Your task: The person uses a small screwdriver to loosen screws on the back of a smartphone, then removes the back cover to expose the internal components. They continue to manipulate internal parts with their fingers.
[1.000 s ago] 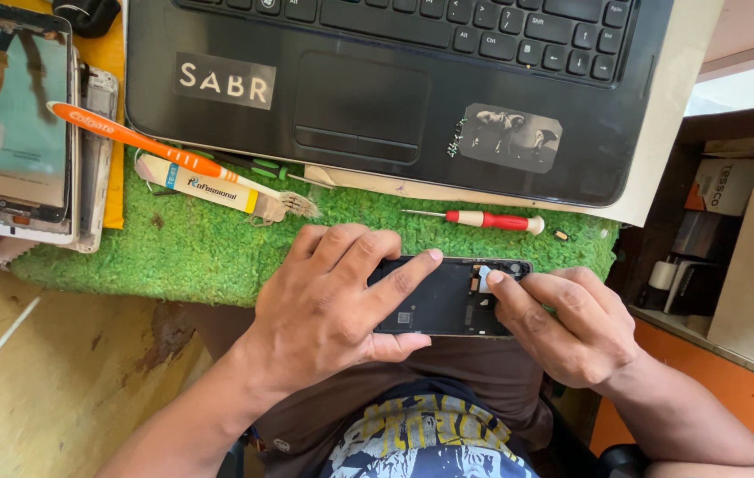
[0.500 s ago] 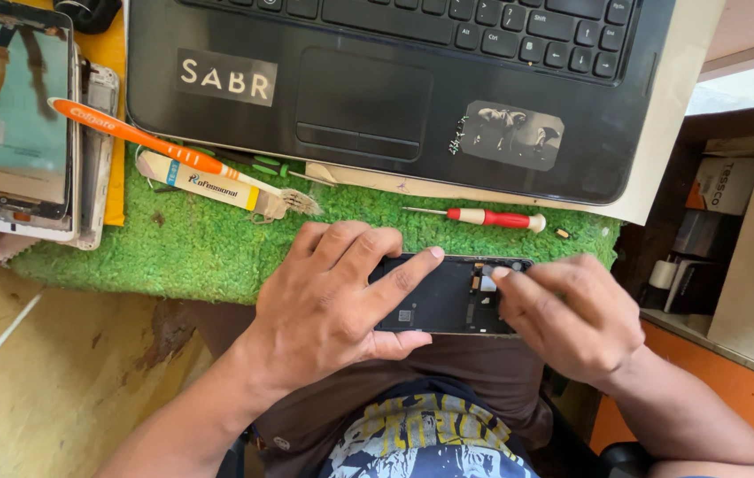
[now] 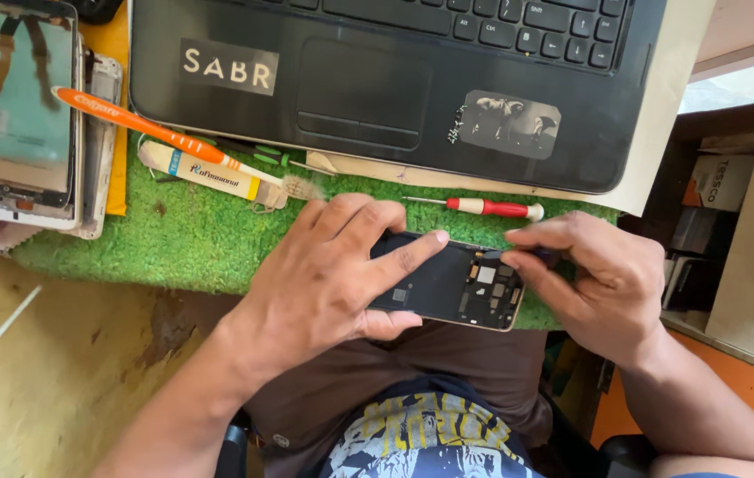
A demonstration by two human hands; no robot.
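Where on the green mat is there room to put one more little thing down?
The biggest bare patch of green mat lies left of the left hand, below the orange toothbrush and right of the stacked phone parts. It is crowded near the laptop edge, where the red screwdriver lies, and around the opened phone at the right hand.

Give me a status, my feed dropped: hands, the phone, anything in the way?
Left hand gripping opened phone. Right hand pinching at its top edge. Red screwdriver lies just beyond on green mat, clear.
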